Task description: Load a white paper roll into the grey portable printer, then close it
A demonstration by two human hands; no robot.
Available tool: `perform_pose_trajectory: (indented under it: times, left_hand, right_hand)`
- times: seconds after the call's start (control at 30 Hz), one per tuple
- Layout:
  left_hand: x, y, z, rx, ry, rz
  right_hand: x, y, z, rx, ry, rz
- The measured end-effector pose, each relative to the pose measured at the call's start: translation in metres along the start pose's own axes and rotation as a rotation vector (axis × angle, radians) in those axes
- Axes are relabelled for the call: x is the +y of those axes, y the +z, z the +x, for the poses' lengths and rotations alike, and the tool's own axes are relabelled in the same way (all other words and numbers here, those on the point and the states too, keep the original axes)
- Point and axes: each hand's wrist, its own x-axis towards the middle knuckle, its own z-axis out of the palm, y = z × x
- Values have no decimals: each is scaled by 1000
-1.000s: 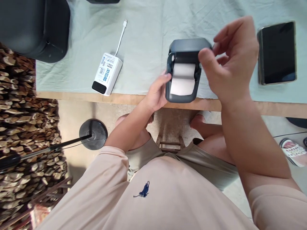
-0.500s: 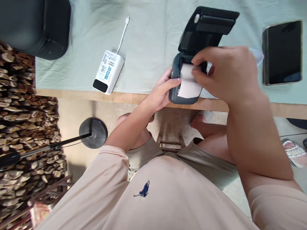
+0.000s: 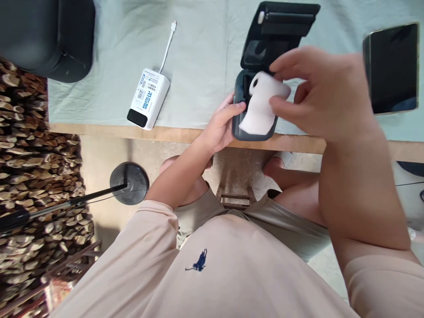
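A dark portable printer (image 3: 237, 84) rests at the table's front edge with its lid (image 3: 281, 26) raised. My left hand (image 3: 223, 123) grips the printer's left side, thumb over the rim. Between the thumb and fingers of my right hand (image 3: 318, 92) is a white paper roll (image 3: 265, 95), tilted above the printer's compartment. The roll's hollow core faces left, and its loose end hangs down over the printer's front.
A white power bank (image 3: 149, 98) with a short cable lies left on the cloth-covered table (image 3: 198, 48). A black case (image 3: 73, 39) stands at the far left, a dark-screened tablet (image 3: 394, 68) at the right. Below is a round stand base (image 3: 129, 183).
My right hand has moved slightly right, and the paper roll has come up out of the printer's compartment, its core now showing. My left hand still holds the printer.
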Motion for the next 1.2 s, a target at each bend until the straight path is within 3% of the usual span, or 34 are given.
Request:
perform_pose_trajectory:
  times: [0.1,0.17,0.23,0.33,0.4,0.57,0.73,0.93,1.03,1.13,1.2]
  left_hand:
    - [2,1,2,61,-39,-35]
    - [4,2,3,107,-69,-52]
    - [5,3,3,127,-72,-66]
    - [4,3,2,136,-46,-80]
    - [4,4,1,156,-26,-94]
    - [16,7,-3,225,20,-134]
    - [29,-1,-2,258,112,-107]
    - [32,-9,-1,263,166,0]
    - [32,-8,0,278,162,-23]
    - [31,-7,1,272,151,-43]
    - [29,-8,2,241,160,-54]
  right_hand:
    - [-1,2,4,235,63,503]
    - [3,8,7,262,181,750]
    - [9,16,8,268,264,826]
    - [16,30,6,453,240,783]
    - [19,38,2,493,218,759]
    - [23,43,-9,340,192,630]
    - [29,48,-16,296,51,228]
    - [49,64,-19,140,216,-19]
    - [48,63,-25,92,220,-92]
    - [39,49,-37,184,106,-81]
    - [42,32,-45,322,-12,-84]
